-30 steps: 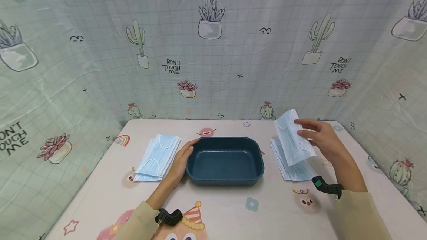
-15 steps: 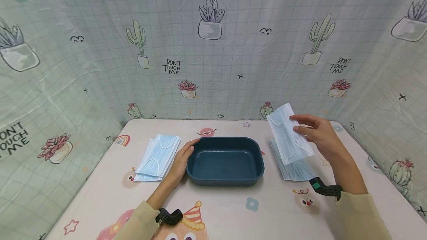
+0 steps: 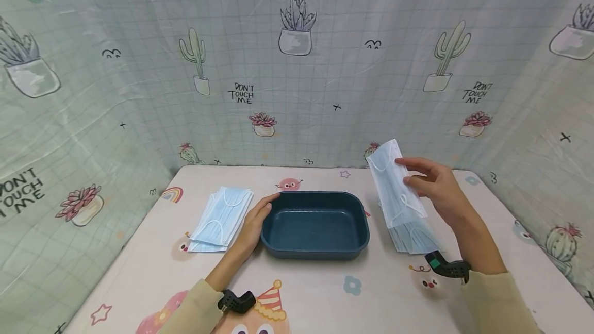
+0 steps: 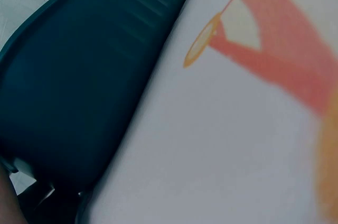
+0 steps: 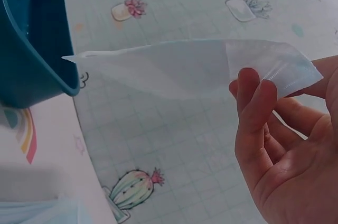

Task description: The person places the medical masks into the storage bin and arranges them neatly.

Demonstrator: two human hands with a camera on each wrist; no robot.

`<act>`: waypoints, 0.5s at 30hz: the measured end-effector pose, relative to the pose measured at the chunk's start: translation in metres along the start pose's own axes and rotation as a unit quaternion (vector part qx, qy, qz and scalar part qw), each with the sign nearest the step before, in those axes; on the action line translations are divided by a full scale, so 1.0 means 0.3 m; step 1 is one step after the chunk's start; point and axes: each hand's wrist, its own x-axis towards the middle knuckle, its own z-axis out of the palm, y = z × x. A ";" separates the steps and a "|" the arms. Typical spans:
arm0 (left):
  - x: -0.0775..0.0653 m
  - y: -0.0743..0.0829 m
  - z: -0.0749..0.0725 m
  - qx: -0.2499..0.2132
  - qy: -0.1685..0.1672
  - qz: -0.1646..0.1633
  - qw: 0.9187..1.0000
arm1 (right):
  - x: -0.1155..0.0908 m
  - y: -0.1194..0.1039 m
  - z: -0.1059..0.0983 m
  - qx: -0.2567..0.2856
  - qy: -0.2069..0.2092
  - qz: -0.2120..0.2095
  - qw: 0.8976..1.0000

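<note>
My right hand [image 3: 433, 184] pinches a light blue face mask [image 3: 393, 182] by its edge between thumb and fingers. The mask hangs tilted above a stack of face masks [image 3: 414, 238] on the right of the table, partly covering it. In the right wrist view the held mask [image 5: 174, 68] is seen nearly edge-on, stretching toward the container's corner. A dark teal rectangular container [image 3: 315, 250] stands in the middle with nothing in it. My left hand [image 3: 252, 226] rests along its left side, fingertips at the far left corner of the rim. In the left wrist view the container wall [image 4: 90, 76] fills the left part.
Left of the container lies another stack of face masks [image 3: 220, 220] with white ear loops. The white table [image 3: 315, 298] carries cartoon prints. A patterned cloth [image 3: 297, 81] hangs behind it and along both sides.
The right hand has moved left and slightly up with the mask, which now hangs more upright. The left hand and container have stayed in place; the head view has shifted slightly.
</note>
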 end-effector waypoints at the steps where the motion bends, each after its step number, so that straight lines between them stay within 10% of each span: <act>1: 0.000 -0.001 0.000 -0.003 0.001 0.001 1.000 | 0.003 -0.005 0.005 0.004 -0.001 -0.001 1.000; 15: -0.007 0.004 0.003 0.000 0.004 -0.004 1.000 | 0.030 -0.061 0.095 0.015 -0.030 -0.026 0.999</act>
